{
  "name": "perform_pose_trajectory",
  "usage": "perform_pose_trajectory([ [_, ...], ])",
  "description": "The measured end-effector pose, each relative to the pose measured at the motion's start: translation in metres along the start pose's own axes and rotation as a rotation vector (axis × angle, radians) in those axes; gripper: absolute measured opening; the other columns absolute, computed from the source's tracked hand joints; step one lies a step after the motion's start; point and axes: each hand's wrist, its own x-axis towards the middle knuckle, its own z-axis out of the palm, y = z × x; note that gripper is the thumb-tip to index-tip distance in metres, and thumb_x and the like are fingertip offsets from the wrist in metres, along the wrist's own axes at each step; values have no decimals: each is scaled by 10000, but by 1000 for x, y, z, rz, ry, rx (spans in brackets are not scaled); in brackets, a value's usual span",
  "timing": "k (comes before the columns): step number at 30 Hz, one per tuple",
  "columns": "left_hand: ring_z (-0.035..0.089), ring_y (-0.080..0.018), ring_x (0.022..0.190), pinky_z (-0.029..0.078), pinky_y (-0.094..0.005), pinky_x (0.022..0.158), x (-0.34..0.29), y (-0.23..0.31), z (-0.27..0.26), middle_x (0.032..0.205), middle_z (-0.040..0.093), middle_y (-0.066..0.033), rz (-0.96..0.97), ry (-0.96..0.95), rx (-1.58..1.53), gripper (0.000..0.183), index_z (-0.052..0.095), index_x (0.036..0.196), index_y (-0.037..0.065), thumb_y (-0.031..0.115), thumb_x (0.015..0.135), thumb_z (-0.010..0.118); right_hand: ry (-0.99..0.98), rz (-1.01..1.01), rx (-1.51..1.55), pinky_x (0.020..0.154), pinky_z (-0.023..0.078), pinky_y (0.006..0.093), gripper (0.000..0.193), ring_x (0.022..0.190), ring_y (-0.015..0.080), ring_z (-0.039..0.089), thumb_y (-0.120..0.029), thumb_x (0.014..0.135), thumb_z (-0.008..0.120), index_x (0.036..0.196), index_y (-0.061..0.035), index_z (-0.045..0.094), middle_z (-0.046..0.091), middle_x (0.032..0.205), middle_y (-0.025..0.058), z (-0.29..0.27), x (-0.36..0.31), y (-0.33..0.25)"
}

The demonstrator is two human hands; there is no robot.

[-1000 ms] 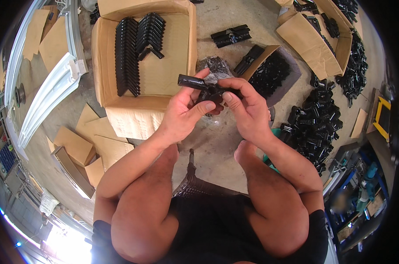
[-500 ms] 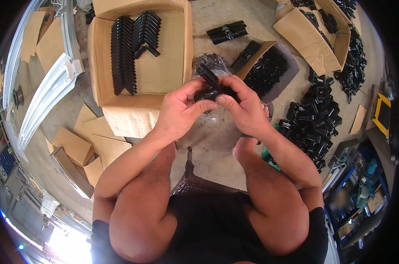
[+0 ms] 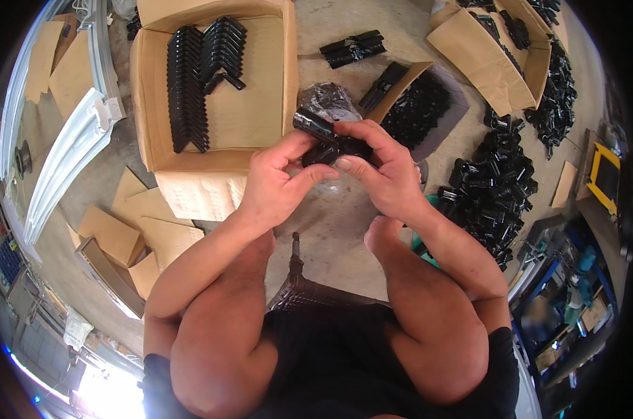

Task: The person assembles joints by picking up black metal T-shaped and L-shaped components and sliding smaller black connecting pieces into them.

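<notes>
Both hands meet over the concrete floor, gripping one black angled metal bracket (image 3: 325,141). My left hand (image 3: 278,180) pinches its near end from below; my right hand (image 3: 380,170) wraps over its right part. Just behind the hands lies a crumpled clear plastic bag (image 3: 329,99). To the left stands an open cardboard box (image 3: 250,115) with two neat rows of the same black brackets (image 3: 199,73) stacked inside.
A smaller cardboard box of black brackets (image 3: 415,105) sits behind my right hand. A loose heap of black parts (image 3: 491,192) spreads at the right, another open carton (image 3: 491,52) at the far right. Flat cardboard pieces (image 3: 124,230) and white metal rails (image 3: 72,150) lie at left.
The bracket has turned in my hands, and both hands have shifted slightly lower and closer together around it.
</notes>
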Motion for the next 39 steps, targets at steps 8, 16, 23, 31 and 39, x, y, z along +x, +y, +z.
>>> perform_pose_trajectory([
  [8, 641, -149, 1108, 541, -278, 918, 1, -2, 1, 1313, 636, -154, -51, -15, -136, 533, 464, 1423, -39, -105, 923, 638, 92, -3, -41, 873, 499, 329, 346, 1001, 221, 634, -136, 895, 742, 1189, 20, 646, 652, 1093, 135, 8, 0, 3],
  [16, 676, -172, 1018, 546, -288, 884, -4, -2, -1, 1196, 698, -157, -84, 65, -90, 726, 293, 1530, 36, -56, 922, 680, 363, 123, -343, 725, 539, 346, 200, 827, 211, 701, -180, 908, 737, 1016, -12, 739, 717, 913, 133, -71, 29, 16],
  [23, 706, -158, 965, 534, -284, 865, -2, -1, 2, 1095, 748, -151, 19, -19, 408, 901, 214, 1603, 105, 2, 882, 745, 51, -20, -1177, 795, 571, 424, 133, 933, 314, 676, -125, 844, 651, 936, -51, 713, 677, 920, 144, -114, 33, 112],
  [31, 742, -348, 898, 584, -369, 808, 2, -2, -6, 1041, 747, -197, 370, -8, 849, 934, 227, 1594, 51, 94, 849, 789, 18, -79, -1349, 807, 568, 405, 149, 959, 315, 661, -80, 855, 578, 955, -34, 678, 671, 959, 152, -107, 41, 133],
  [39, 723, -327, 932, 584, -377, 808, 3, -1, -6, 1039, 738, -161, 423, 0, 1021, 912, 311, 1560, 5, 29, 791, 800, 221, 44, -568, 678, 546, 349, 116, 779, 268, 678, -24, 887, 680, 1000, -28, 706, 702, 939, 139, -68, 16, -15],
])
